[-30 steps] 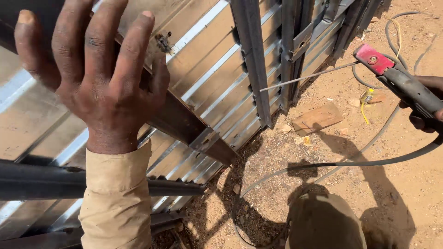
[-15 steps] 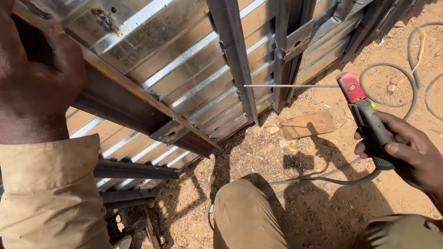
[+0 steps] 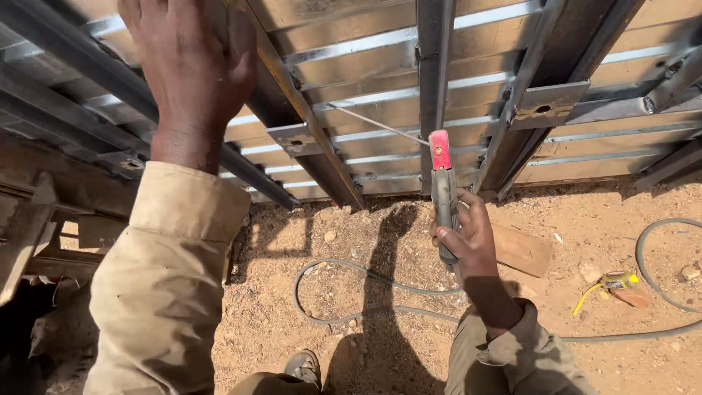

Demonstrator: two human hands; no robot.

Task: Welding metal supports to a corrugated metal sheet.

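Observation:
My right hand grips a grey welding electrode holder with a red jaw tip. A thin welding rod runs from the jaw up and left to a small metal bracket on the frame. My left hand is raised with its palm against a dark steel bar of the corrugated metal gate. Whether its fingers curl around the bar is hidden. Both arms wear tan sleeves.
A grey cable loops over the sandy ground from the holder. A flat piece of wood lies by my right hand, with a yellow and orange object to its right. My shoe shows at the bottom.
The view has swung left along the gate. My right hand has brought the holder in toward the frame, and the rod tip now reaches the bracket. My left hand stays on the bar.

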